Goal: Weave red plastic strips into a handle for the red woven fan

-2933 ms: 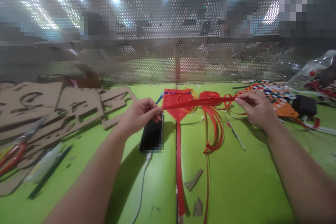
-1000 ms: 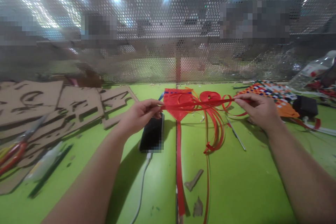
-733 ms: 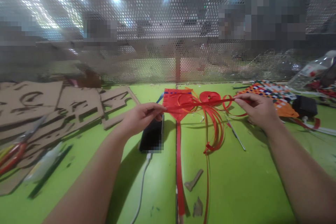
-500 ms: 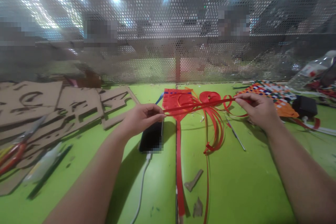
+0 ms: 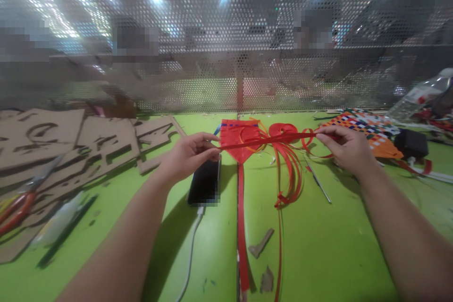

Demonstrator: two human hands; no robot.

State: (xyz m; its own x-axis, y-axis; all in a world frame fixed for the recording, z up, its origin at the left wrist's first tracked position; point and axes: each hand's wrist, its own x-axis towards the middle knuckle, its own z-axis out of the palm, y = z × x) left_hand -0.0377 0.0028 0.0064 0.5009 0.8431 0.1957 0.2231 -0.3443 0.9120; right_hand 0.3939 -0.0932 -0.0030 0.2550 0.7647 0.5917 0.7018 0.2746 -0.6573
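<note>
A red ribbon strip (image 5: pixel 264 141) is stretched nearly level between my hands, above the green table. My left hand (image 5: pixel 193 153) pinches its left end, over the top of a black phone (image 5: pixel 204 184). My right hand (image 5: pixel 345 146) pinches the other end, and a narrow red loop hangs beside those fingers. Behind the strip lies a red woven piece (image 5: pixel 239 132) with a pointed lower edge and a long red tail (image 5: pixel 241 226). Right of it are a red ribbon roll (image 5: pixel 283 128) and a bundle of curled red strips (image 5: pixel 295 174).
Cut cardboard sheets (image 5: pixel 106 139) cover the left side, with orange-handled scissors (image 5: pixel 24 203) and a white bottle (image 5: pixel 58 222) there. A thin metal rod (image 5: pixel 318 181), a colourful woven mat (image 5: pixel 371 132), a black adapter (image 5: pixel 410 143) and a plastic bottle (image 5: pixel 421 94) are right. A perforated screen (image 5: pixel 198 75) stands behind.
The ribbon's two layers, apart at the left end before, now lie together as one band. My left hand has risen slightly and its fingers have straightened; my right hand has barely moved.
</note>
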